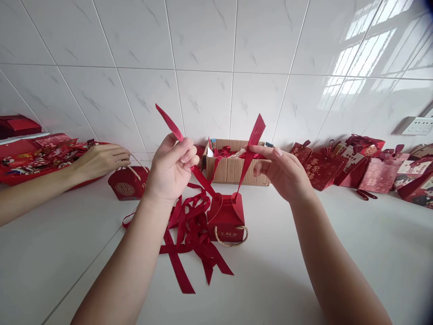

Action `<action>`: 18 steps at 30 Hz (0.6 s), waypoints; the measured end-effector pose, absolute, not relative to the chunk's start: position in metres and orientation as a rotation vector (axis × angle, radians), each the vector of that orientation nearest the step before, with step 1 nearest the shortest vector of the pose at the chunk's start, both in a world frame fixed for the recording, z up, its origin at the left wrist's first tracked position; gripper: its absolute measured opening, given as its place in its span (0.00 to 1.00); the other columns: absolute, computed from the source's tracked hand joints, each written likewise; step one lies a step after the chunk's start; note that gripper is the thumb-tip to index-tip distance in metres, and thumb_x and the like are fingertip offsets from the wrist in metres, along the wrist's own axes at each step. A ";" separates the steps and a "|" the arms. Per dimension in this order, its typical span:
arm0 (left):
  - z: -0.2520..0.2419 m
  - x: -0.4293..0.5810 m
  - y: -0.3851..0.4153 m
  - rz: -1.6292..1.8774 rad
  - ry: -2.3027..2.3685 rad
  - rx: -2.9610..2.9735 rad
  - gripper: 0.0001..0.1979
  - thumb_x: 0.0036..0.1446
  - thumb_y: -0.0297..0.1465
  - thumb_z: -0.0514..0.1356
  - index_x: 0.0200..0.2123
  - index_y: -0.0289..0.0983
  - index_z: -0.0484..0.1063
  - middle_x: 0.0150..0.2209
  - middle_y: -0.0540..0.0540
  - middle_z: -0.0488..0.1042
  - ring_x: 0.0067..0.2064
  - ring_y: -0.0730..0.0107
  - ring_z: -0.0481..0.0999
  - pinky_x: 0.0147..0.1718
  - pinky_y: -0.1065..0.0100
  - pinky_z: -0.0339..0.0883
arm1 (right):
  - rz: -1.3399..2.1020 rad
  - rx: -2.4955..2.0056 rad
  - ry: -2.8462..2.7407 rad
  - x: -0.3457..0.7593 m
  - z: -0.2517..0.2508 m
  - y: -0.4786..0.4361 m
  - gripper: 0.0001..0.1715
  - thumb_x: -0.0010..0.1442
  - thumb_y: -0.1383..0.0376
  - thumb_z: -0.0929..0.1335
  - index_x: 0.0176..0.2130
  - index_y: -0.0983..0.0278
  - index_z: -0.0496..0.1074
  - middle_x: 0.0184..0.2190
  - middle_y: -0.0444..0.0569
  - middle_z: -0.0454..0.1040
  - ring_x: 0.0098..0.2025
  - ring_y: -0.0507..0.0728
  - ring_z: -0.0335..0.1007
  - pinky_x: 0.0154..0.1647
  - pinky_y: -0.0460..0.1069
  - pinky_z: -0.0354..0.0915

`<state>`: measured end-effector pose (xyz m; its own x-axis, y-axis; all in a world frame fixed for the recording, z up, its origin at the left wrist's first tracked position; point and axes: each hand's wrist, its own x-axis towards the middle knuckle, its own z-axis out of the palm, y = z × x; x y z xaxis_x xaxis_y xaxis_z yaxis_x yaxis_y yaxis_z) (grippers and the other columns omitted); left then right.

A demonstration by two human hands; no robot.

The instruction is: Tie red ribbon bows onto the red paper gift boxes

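Note:
A small red gift box (226, 219) stands on the white table, with a twisted cord handle (231, 245) hanging down its front. Red ribbon (205, 183) passes through the holes at its top, and both ends are raised. My left hand (174, 164) is closed around one end, whose tip sticks up past the fingers. The other end (252, 140) is pinched between the fingers of my right hand (282, 171). Left of the box lies a loose pile of red ribbons (191, 221), some with cut ends toward me.
At left, another person's hand (101, 160) holds the cord of a red gift box (126, 185), near a red tray of wrapped sweets (43, 158). Behind my box stands a cardboard box (233, 174) with red items. Several red gift bags (321, 171) line the tiled wall at right.

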<state>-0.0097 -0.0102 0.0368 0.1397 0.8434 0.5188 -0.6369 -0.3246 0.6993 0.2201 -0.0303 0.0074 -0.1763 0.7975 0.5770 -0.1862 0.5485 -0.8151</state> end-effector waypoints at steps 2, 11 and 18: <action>0.037 -0.009 -0.011 1.541 0.252 1.180 0.09 0.48 0.21 0.63 0.23 0.37 0.67 0.22 0.54 0.61 0.21 0.83 0.56 0.18 0.78 0.54 | 0.969 -0.528 -1.496 0.220 0.007 -0.030 0.17 0.61 0.54 0.64 0.41 0.57 0.78 0.48 0.48 0.73 0.28 0.50 0.67 0.35 0.51 0.67; 0.037 -0.007 -0.009 1.583 0.294 1.106 0.06 0.50 0.23 0.62 0.24 0.36 0.69 0.24 0.52 0.63 0.20 0.84 0.56 0.15 0.81 0.54 | 0.966 -0.524 -1.486 0.221 0.006 -0.028 0.16 0.61 0.53 0.64 0.41 0.56 0.78 0.41 0.47 0.75 0.28 0.51 0.67 0.34 0.51 0.67; 0.031 -0.006 -0.003 1.598 0.301 1.134 0.07 0.48 0.25 0.64 0.23 0.36 0.68 0.24 0.53 0.65 0.21 0.84 0.59 0.17 0.79 0.56 | 0.958 -0.517 -1.496 0.222 0.006 -0.029 0.17 0.61 0.54 0.64 0.42 0.56 0.78 0.40 0.47 0.76 0.28 0.51 0.69 0.34 0.50 0.66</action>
<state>-0.0061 -0.0032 0.0307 0.0581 0.8605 0.5060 -0.6170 -0.3675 0.6959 0.2217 -0.0286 0.0061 -0.1758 0.7860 0.5928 -0.2097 0.5584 -0.8026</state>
